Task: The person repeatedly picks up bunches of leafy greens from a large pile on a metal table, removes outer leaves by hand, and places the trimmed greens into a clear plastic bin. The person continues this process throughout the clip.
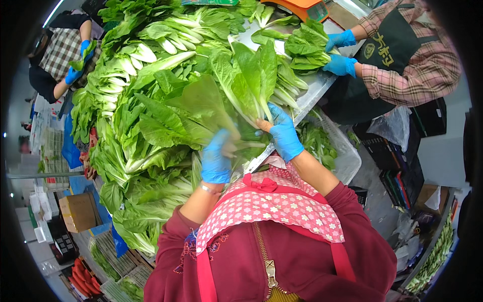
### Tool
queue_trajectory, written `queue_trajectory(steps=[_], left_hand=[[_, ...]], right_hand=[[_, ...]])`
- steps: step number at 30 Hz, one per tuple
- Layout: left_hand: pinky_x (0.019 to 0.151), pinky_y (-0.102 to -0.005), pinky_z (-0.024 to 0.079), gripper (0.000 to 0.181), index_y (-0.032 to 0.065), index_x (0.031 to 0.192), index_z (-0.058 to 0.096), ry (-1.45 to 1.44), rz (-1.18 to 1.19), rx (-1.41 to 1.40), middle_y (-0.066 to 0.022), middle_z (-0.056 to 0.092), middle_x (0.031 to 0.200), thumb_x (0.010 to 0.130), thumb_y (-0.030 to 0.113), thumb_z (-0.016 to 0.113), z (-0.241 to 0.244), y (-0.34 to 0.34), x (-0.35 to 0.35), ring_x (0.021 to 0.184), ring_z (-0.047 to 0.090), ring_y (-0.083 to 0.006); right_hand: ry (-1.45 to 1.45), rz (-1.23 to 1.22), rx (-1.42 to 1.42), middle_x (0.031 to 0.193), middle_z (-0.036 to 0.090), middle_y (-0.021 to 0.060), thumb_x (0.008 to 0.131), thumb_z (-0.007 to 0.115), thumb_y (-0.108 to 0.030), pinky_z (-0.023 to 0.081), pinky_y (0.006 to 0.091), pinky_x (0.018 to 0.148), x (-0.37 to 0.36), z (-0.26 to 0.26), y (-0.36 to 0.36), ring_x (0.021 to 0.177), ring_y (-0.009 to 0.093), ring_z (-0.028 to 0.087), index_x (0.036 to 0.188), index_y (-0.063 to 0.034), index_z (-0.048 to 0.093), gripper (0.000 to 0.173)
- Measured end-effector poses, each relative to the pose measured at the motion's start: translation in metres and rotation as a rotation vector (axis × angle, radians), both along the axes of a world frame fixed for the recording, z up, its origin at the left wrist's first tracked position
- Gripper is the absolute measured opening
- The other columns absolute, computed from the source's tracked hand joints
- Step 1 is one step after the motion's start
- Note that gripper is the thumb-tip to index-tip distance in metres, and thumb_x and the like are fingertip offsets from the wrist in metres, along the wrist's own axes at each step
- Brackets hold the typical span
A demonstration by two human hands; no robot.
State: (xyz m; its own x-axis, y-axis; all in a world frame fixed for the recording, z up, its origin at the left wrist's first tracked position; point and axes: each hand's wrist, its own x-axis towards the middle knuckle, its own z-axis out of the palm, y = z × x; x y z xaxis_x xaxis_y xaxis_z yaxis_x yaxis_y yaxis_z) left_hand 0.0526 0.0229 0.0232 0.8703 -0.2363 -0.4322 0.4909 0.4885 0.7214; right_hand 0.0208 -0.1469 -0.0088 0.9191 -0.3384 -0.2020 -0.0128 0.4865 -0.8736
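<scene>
My right hand [285,132], in a blue glove, grips the pale stems of upright leafy greens [258,75] at the table's near edge. Motion blurs my left hand [217,156], also gloved in blue. A broad green leaf [203,100], blurred too, runs down into its fingers, which partly hide the stem. Between the two hands, smeared pale stems cross just above the metal table edge [260,156]. A large heap of leafy greens [128,147] spreads to the left and beyond my hands, with bunches laid white stems together.
Across the table at right, a co-worker's gloved hands [341,54] hold a bunch of greens. Another person [64,53] holds a leaf at far left. An orange scale [302,9] stands at the back. Below the table edge is a translucent crate [345,154] with loose leaves.
</scene>
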Motion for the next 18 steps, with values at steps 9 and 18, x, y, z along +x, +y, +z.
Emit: queue_trajectory(steps=[9,18], left_hand=[[0.064,-0.0249,0.044,0.011,0.0044,0.09,0.065,-0.018,-0.157,-0.034,-0.0053,0.065,0.089,0.082,0.012,0.063,-0.029,-0.025,0.003,0.075,0.057,-0.0117],[0.082,-0.0319,0.048,0.032,-0.0027,0.108,0.058,0.016,-0.229,-0.159,-0.0112,0.063,0.1,0.083,0.018,0.06,-0.028,-0.027,0.015,0.09,0.061,-0.0222]], right_hand=[[-0.212,-0.006,-0.571,0.104,0.062,0.0111,0.083,0.064,-0.006,0.05,0.0332,0.076,-0.01,-0.008,0.015,0.087,0.023,0.06,0.13,-0.0042,0.048,0.05],[-0.413,-0.031,-0.999,0.117,0.057,0.0172,0.082,0.052,0.005,0.045,0.0358,0.09,-0.036,0.038,-0.018,0.104,0.03,0.057,0.128,-0.0085,0.05,0.048]])
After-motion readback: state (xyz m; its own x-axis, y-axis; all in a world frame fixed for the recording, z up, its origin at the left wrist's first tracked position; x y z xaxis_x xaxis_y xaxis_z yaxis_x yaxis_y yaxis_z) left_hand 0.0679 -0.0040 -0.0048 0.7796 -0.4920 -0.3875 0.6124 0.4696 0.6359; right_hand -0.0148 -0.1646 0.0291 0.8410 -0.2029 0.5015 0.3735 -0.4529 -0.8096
